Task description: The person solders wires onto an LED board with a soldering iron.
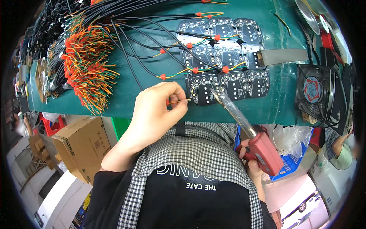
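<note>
My left hand [154, 110] pinches the thin orange wire end [174, 102] of a black cable, with a red sleeve at the fingers. The wire's tip reaches the left edge of a panel of black circuit boards [233, 87]. In my right hand [254, 168] is a red-handled soldering gun [265, 152]. Its metal tip [215, 93] points over the front row of boards; whether it touches cannot be told. Several black cables with red sleeves [195, 70] lie across the back and middle rows, their orange and green wires over the boards.
A large bundle of black cables [89, 68] with orange and green wire ends covers the table's left side. Right of the boards lie a grey flat strip [284, 56] and a fan [313, 89]. Below the table are a cardboard box [82, 149] and a blue basket [291, 165]. Another person's arm [337, 147] shows far right.
</note>
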Demonstrator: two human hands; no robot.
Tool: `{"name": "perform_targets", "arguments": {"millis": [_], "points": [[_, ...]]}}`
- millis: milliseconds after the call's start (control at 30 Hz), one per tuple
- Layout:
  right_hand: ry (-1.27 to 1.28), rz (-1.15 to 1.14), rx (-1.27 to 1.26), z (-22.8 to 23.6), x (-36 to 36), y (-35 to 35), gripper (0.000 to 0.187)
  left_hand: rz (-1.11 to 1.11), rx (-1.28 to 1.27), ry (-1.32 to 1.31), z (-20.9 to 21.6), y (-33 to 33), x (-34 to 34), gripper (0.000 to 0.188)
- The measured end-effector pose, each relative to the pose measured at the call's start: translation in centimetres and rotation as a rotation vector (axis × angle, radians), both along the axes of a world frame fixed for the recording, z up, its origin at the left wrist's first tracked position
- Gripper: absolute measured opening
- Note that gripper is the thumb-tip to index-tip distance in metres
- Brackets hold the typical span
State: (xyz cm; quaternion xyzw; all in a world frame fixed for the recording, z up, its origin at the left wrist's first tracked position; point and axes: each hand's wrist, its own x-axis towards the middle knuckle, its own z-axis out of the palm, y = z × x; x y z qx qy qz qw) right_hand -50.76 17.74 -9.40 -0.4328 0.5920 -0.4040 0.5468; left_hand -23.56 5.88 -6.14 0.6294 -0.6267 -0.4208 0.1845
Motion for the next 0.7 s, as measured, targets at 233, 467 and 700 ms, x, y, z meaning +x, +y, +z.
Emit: {"name": "perform_targets", "arguments": {"millis": [233,467,700], "points": [[0.154,0.117,-0.113,-2.4,-1.5,2.5,0.079,-0.038,0.083,0.028,0.0,0.2,-0.5,0.008],[0.24,0.183,-0.045,-2.9,-2.8,3.8,0.078,0.032,0.028,0.082,-0.5,0.7,-0.5,0.007],[0.374,0.236,-0.08,-3.4,-3.1,4.1,0.077,0.038,-0.014,0.067,-1.2,0.5,-0.4,0.009]]}}
